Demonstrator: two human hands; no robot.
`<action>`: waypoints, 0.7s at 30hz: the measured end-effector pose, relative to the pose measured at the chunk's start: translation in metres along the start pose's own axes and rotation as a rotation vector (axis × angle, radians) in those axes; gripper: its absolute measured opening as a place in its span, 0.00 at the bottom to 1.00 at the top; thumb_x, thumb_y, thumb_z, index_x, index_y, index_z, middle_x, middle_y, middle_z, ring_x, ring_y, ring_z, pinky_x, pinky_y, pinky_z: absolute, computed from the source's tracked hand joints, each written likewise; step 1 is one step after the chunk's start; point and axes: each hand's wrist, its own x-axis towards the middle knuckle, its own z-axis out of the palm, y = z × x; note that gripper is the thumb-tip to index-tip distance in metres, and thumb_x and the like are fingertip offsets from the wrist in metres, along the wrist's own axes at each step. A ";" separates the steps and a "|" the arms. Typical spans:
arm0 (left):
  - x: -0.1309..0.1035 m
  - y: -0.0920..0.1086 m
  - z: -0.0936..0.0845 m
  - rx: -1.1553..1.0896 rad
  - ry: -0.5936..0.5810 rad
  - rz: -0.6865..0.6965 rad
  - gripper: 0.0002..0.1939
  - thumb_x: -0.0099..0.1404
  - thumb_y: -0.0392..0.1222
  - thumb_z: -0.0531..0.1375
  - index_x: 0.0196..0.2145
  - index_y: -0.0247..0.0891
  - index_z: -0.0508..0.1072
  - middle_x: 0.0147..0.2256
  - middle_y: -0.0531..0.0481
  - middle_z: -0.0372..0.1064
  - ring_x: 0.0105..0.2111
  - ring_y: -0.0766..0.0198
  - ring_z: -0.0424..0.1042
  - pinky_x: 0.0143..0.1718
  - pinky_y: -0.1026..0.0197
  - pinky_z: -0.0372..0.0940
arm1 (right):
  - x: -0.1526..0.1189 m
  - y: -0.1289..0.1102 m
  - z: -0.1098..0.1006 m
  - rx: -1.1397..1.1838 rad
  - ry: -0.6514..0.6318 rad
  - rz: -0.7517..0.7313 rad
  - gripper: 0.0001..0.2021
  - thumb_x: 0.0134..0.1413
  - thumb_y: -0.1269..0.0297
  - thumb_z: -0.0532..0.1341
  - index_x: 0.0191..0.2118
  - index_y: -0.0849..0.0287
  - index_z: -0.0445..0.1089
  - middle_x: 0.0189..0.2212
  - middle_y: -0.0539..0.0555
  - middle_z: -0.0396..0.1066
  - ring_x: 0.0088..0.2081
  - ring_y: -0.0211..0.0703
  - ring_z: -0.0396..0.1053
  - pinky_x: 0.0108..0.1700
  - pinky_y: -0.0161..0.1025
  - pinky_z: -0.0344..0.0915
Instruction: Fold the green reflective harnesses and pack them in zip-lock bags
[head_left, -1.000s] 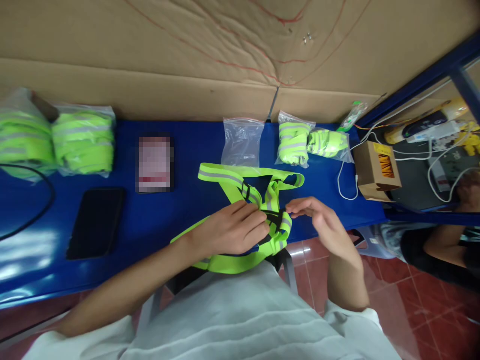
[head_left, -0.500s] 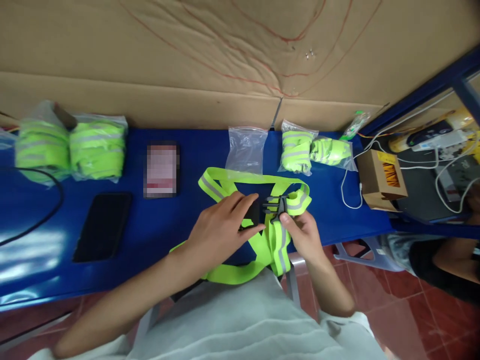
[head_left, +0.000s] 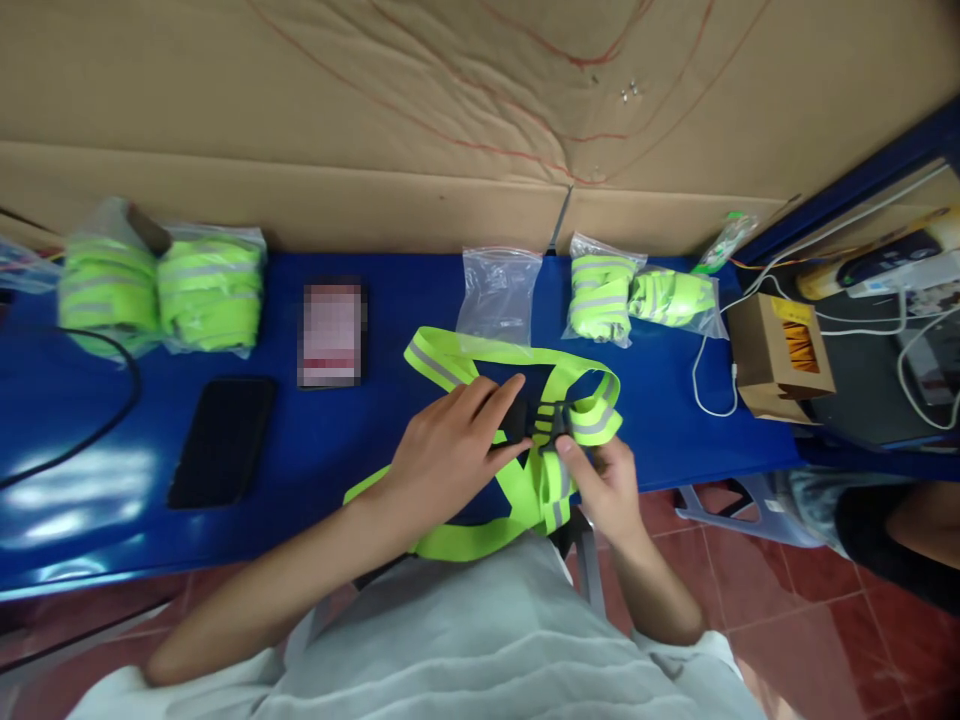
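Observation:
A neon yellow-green reflective vest [head_left: 469, 541] made of straps with grey stripes lies spread on the table edge and against my body. My left hand [head_left: 450, 440] is closed on a black buckle socket [head_left: 515, 420], pinched between thumb and fingers. My right hand [head_left: 609, 485] grips the pronged buckle half [head_left: 550, 426], thumb on top, with a looped strap end [head_left: 598, 413] beside it. The prongs point left at the socket, very close to it; whether they have entered it I cannot tell. A flat clear zip bag [head_left: 499, 295] lies just behind the vest.
Bagged yellow-green vests stand at left [head_left: 210, 292] and at right [head_left: 600, 298]. A black phone [head_left: 223, 443] and a blurred-out rectangular item [head_left: 332, 335] lie on the blue table [head_left: 322, 440]. At right are a cardboard box [head_left: 780, 355], white cables and a seated person's arm [head_left: 926, 515].
The two buckle halves have come closer together between my hands. The strap hanging below my right hand has shifted up a little. The whole view has moved slightly.

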 end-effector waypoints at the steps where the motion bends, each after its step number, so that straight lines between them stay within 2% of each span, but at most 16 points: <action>1: -0.001 -0.001 0.001 -0.001 0.001 -0.007 0.33 0.68 0.53 0.67 0.63 0.33 0.66 0.45 0.42 0.75 0.43 0.53 0.79 0.39 0.56 0.75 | -0.001 0.001 -0.001 0.011 0.010 0.005 0.11 0.66 0.56 0.64 0.40 0.59 0.77 0.32 0.51 0.79 0.32 0.41 0.72 0.36 0.36 0.68; 5: -0.002 -0.001 0.004 -0.015 -0.022 -0.012 0.33 0.68 0.50 0.68 0.64 0.32 0.65 0.47 0.41 0.75 0.44 0.52 0.79 0.39 0.55 0.76 | -0.002 -0.002 -0.001 -0.027 -0.023 -0.006 0.11 0.66 0.57 0.64 0.37 0.59 0.76 0.29 0.49 0.77 0.30 0.40 0.71 0.35 0.36 0.67; 8: -0.002 0.001 0.006 -0.041 -0.086 -0.037 0.33 0.68 0.47 0.68 0.65 0.32 0.65 0.49 0.39 0.74 0.46 0.50 0.78 0.42 0.53 0.77 | 0.000 -0.006 0.002 -0.060 -0.075 -0.037 0.11 0.67 0.58 0.63 0.37 0.60 0.75 0.29 0.49 0.77 0.30 0.39 0.72 0.35 0.35 0.66; 11: -0.001 0.002 0.003 -0.133 -0.232 -0.048 0.36 0.68 0.45 0.67 0.67 0.32 0.62 0.52 0.38 0.72 0.51 0.48 0.75 0.51 0.48 0.76 | 0.003 -0.006 0.003 -0.090 -0.134 -0.053 0.12 0.68 0.57 0.63 0.36 0.60 0.76 0.31 0.50 0.78 0.32 0.40 0.73 0.37 0.35 0.67; 15: -0.001 -0.006 -0.009 -0.389 -0.453 -0.022 0.39 0.71 0.50 0.63 0.72 0.31 0.54 0.62 0.34 0.65 0.63 0.45 0.67 0.64 0.43 0.69 | 0.004 -0.001 0.003 -0.117 -0.180 -0.026 0.14 0.67 0.55 0.63 0.36 0.60 0.77 0.33 0.52 0.79 0.34 0.42 0.74 0.38 0.37 0.68; 18: 0.000 -0.016 -0.015 -0.506 -0.516 -0.047 0.32 0.77 0.50 0.53 0.73 0.37 0.54 0.66 0.36 0.62 0.68 0.49 0.63 0.67 0.44 0.66 | 0.004 0.001 0.006 -0.123 -0.202 -0.012 0.15 0.67 0.53 0.63 0.38 0.59 0.78 0.35 0.52 0.80 0.36 0.44 0.75 0.41 0.38 0.69; 21: 0.001 -0.021 -0.016 -0.536 -0.484 -0.070 0.26 0.79 0.46 0.49 0.71 0.41 0.58 0.64 0.40 0.65 0.66 0.54 0.66 0.65 0.48 0.68 | 0.005 0.002 0.013 -0.132 -0.235 -0.015 0.15 0.67 0.52 0.62 0.37 0.59 0.77 0.33 0.51 0.79 0.35 0.44 0.75 0.40 0.38 0.70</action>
